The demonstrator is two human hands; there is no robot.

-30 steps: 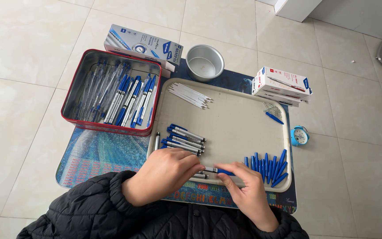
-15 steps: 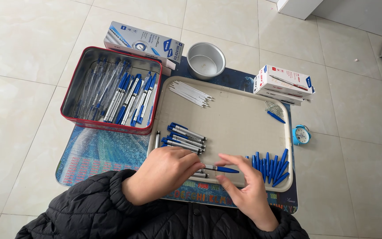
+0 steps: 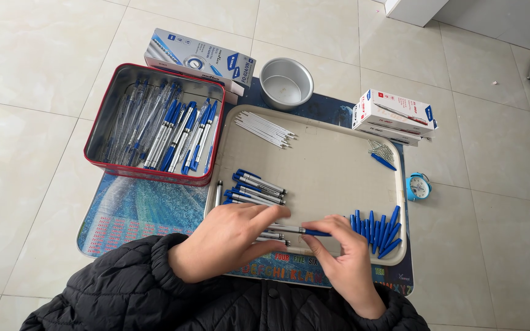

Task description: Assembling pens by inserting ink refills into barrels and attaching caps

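Our left hand [image 3: 231, 239] half curled, palm down, fingertips pinching silver pen barrel [image 3: 284, 228] over near edge of beige tray [image 3: 332, 165]. Our right hand [image 3: 346, 260] narrowly closed, thumb and forefinger gripping blue cap [image 3: 316, 233] at barrel's right end. Just above left hand, finished pens [image 3: 256, 187] lie in pile. Right of our hands, loose blue caps [image 3: 378, 227] fanned on tray.

Two hands meet low in front of the person, black padded sleeves at both wrists. Left hand [image 3: 231, 236] lies palm down, fingers curled; right hand [image 3: 345, 260] pinches with thumb and forefinger.
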